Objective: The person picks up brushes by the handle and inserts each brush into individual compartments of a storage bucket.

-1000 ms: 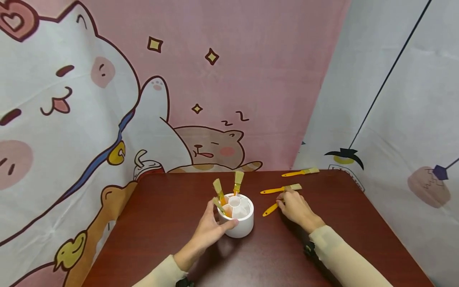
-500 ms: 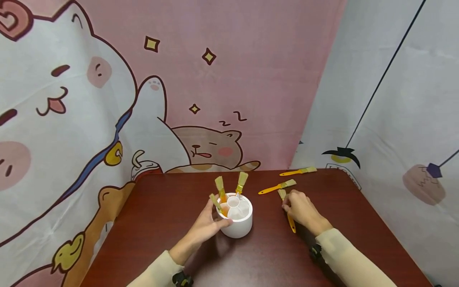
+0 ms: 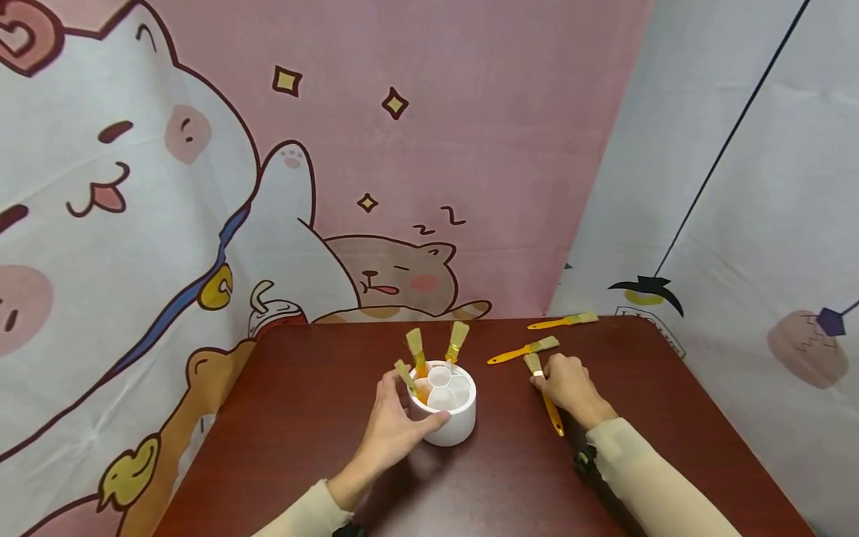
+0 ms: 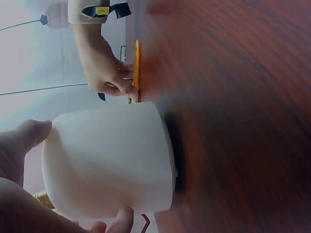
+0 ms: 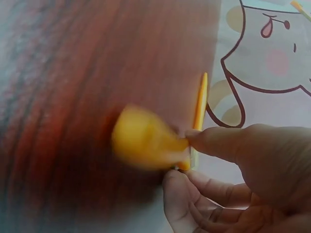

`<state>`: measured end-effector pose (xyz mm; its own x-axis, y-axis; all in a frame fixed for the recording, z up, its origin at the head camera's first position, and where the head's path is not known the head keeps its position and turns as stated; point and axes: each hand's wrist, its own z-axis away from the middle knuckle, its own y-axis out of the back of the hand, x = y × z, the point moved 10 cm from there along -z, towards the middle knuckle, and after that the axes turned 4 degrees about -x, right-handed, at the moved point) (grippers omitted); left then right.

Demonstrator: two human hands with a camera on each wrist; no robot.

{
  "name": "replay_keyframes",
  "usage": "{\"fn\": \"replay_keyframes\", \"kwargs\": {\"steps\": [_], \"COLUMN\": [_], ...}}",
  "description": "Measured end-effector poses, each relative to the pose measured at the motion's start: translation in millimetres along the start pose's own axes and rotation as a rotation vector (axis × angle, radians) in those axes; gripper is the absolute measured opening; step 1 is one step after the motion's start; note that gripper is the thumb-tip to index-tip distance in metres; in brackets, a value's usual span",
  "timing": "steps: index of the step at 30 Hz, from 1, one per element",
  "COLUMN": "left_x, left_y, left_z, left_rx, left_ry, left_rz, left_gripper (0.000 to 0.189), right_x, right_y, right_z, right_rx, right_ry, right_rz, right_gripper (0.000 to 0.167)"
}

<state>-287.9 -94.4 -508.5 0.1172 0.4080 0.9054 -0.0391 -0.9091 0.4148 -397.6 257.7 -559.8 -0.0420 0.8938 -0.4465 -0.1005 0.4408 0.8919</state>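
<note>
My left hand [image 3: 394, 431] holds a white round organizer pot [image 3: 458, 428] by its side, thumb at the front and fingers round the left. Several compartments divide the pot, and three paintbrushes with yellow handles, such as the flat-bristled paintbrush [image 3: 416, 347], stand in it, bristles up. To the pot's right, my right hand [image 3: 570, 388] pinches another paintbrush [image 3: 552, 414] between thumb and fingers, low over the table. Its bristles point away from me and its handle toward me. In the right wrist view the yellow handle [image 5: 141, 138] looms blurred.
Two more yellow paintbrushes lie beyond my right hand: a nearer paintbrush [image 3: 513, 354] and a farther paintbrush [image 3: 557, 323] by the back edge. The dark red-brown table [image 3: 322, 388] meets a cartoon-printed cloth [image 3: 503, 149] behind.
The right hand has taken hold of the nearest paintbrush and swung it round, its handle now toward me. The nearer lying brush has turned slightly. My left hand stays on the pot.
</note>
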Motion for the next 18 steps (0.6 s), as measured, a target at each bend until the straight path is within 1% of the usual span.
{"fn": "replay_keyframes", "kwargs": {"steps": [1, 2, 5, 7, 12, 18], "left_x": [0.4, 0.8, 1.2, 1.5, 2.1, -1.7], "left_y": [-0.4, -0.5, -0.3, 0.4, 1.3, 1.2], "left_z": [0.1, 0.1, -0.3, -1.0, -4.2, -7.2], "left_rx": [0.006, 0.009, 0.001, -0.013, -0.051, -0.08], "left_ry": [-0.001, -0.002, 0.0, -0.005, -0.026, -0.023], "left_rz": [-0.001, 0.003, 0.027, 0.038, 0.053, 0.081], "left_gripper": [0.102, 0.1, 0.097, 0.096, 0.095, 0.096], "right_x": [1.2, 1.5, 1.9, 1.1, -1.6, -6.2], "right_y": [0.7, 2.4, 7.0, 10.1, 15.9, 20.0], "right_z": [0.1, 0.7, 2.8, 4.7, 12.3, 21.4], "right_rx": [-0.006, -0.004, -0.008, 0.001, 0.031, 0.055], "right_ry": [-0.004, -0.004, -0.011, -0.009, 0.009, 0.033], "right_rz": [-0.01, -0.014, -0.03, -0.033, -0.031, -0.072], "right_gripper": [0.058, 0.055, 0.036, 0.029, 0.03, 0.024]}}
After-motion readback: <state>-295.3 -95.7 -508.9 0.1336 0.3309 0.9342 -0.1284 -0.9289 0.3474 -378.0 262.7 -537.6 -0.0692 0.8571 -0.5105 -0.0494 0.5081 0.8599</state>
